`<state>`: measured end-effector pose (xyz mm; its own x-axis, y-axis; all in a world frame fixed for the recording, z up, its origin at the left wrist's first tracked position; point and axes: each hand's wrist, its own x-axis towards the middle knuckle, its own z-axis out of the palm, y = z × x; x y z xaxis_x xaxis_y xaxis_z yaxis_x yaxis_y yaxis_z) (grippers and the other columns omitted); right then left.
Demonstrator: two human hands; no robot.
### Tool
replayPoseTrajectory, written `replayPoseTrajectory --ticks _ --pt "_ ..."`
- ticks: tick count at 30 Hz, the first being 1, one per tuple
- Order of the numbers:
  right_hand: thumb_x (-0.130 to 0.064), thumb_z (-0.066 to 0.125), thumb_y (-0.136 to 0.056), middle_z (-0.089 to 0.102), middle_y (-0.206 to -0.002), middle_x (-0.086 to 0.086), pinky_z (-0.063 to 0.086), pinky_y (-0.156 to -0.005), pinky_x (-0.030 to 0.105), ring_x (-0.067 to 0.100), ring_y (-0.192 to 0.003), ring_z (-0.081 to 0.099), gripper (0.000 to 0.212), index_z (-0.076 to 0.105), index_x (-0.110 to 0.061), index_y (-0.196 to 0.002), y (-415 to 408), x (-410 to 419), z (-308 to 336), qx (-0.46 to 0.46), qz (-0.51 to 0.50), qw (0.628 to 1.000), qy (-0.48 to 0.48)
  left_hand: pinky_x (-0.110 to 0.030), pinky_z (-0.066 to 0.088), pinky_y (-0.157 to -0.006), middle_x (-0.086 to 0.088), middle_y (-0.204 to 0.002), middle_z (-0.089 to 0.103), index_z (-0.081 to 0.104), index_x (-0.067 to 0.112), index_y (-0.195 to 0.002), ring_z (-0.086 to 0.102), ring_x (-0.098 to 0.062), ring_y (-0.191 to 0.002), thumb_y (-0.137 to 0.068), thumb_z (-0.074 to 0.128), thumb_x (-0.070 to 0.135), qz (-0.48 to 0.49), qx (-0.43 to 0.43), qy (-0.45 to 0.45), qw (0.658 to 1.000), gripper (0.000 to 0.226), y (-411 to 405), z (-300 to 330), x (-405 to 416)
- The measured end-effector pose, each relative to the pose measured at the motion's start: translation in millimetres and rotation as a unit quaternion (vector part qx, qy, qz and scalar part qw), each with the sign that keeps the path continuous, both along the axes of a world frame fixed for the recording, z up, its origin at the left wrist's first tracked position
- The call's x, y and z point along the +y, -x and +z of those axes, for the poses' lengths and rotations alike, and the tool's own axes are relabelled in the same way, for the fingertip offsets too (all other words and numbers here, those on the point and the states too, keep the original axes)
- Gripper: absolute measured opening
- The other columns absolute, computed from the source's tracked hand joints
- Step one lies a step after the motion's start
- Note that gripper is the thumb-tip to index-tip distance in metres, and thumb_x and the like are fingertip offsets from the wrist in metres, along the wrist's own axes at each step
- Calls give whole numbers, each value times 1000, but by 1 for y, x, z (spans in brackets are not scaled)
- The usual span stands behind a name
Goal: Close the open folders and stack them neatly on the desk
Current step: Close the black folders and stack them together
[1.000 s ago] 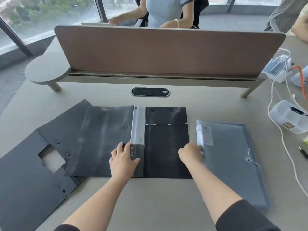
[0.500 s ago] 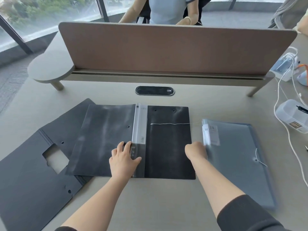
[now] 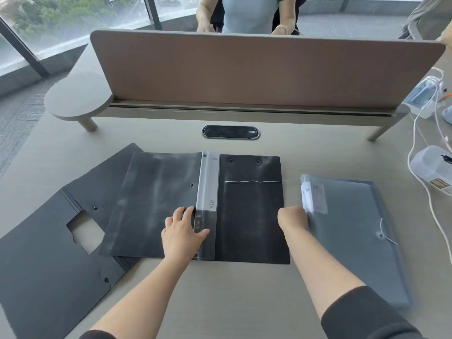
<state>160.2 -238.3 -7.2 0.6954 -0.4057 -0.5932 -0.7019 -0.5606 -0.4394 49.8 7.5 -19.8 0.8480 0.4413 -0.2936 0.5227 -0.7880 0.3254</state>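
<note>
A black folder (image 3: 249, 216) lies open and flat in the middle of the desk, with a clear grey spine strip (image 3: 208, 187). My left hand (image 3: 182, 232) presses flat on it beside the spine. My right hand (image 3: 293, 217) is curled at the folder's right edge, against the left edge of a closed blue-grey string folder (image 3: 352, 231). Whether it grips that folder's edge is hidden. A white string runs from the blue folder across the black one. A dark grey folder (image 3: 49, 253) lies open at the left, partly under the black one.
A brown divider panel (image 3: 256, 69) on a low shelf crosses the desk behind the folders, with a person seated beyond it. A cable port (image 3: 231, 131) sits in the desk. White cables and plastic boxes (image 3: 433, 167) crowd the right edge.
Both hands stay where they were on the folders. The blue folder has slid slightly to the right, away from the black folder.
</note>
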Motion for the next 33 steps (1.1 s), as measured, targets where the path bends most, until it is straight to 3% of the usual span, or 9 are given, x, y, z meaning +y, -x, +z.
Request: replayPoseTrajectory --ticks 4,7,10,14,19,23,27,30,33 --pt "-3 45 -74 49 -81 10 26 -46 22 22 -54 38 9 45 -10 -79 0 1 2 -21 -39 998 -37 -37 44 -95 8 -146 40 42 29 -141 41 -25 -123 -77 66 54 -1 -2 -4 1000 73 1 0 3" --pt "-5 47 -74 38 -69 1 23 -46 24 20 -52 34 21 32 -20 -69 4 0 6 -28 -15 999 -44 -37 44 -94 8 -146 41 44 29 -140 42 -25 -122 -79 65 53 5 -9 1 1000 69 1 1 5" --pt "-10 52 -83 54 -91 -1 39 -61 28 25 -78 55 21 45 -23 -97 6 -4 12 -50 13 997 -52 -37 43 -93 8 -145 42 46 27 -138 42 -25 -121 -81 65 51 13 -15 10 1000 65 2 2 9" --pt "-13 53 -91 62 -101 -1 41 -74 29 23 -88 57 19 61 -13 -109 5 -11 23 -115 59 987 -100 -38 41 -94 6 -143 45 51 24 -133 42 -25 -122 -85 64 47 23 -26 26 999 55 5 5 12" --pt "-12 52 -92 51 -73 -4 31 -47 23 13 -53 39 10 60 -17 -97 6 -15 43 -153 69 970 -174 -40 42 -94 2 -139 51 56 23 -127 44 -28 -124 -88 62 42 49 -52 58 996 43 4 14 13" --pt "-10 53 -93 59 -83 0 33 -53 25 14 -59 44 12 62 -17 -93 8 -14 70 -196 70 951 -227 -42 40 -97 2 -139 51 55 23 -128 41 -30 -128 -90 60 43 70 -74 88 991 43 1 29 13" --pt "-4 51 -97 58 -65 -13 31 -39 8 -1 -35 45 24 60 -23 -86 13 -6 111 -229 64 915 -327 -40 34 -102 0 -135 52 52 21 -134 38 -30 -131 -90 61 42 111 -122 170 972 50 -7 52 13" --pt "-4 49 -99 59 -61 -10 23 -34 15 3 -31 33 23 59 -22 -89 17 0 135 -235 70 887 -390 -38 33 -107 3 -140 50 45 23 -143 39 -25 -136 -90 61 46 141 -158 256 943 60 -11 73 16" --pt "-3 43 -102 64 -59 -14 24 -34 15 2 -32 40 24 57 -20 -93 21 7 157 -238 79 860 -444 -27 31 -98 1 -139 50 39 25 -149 46 -15 -125 -93 58 47 159 -168 320 919 63 -17 94 20"
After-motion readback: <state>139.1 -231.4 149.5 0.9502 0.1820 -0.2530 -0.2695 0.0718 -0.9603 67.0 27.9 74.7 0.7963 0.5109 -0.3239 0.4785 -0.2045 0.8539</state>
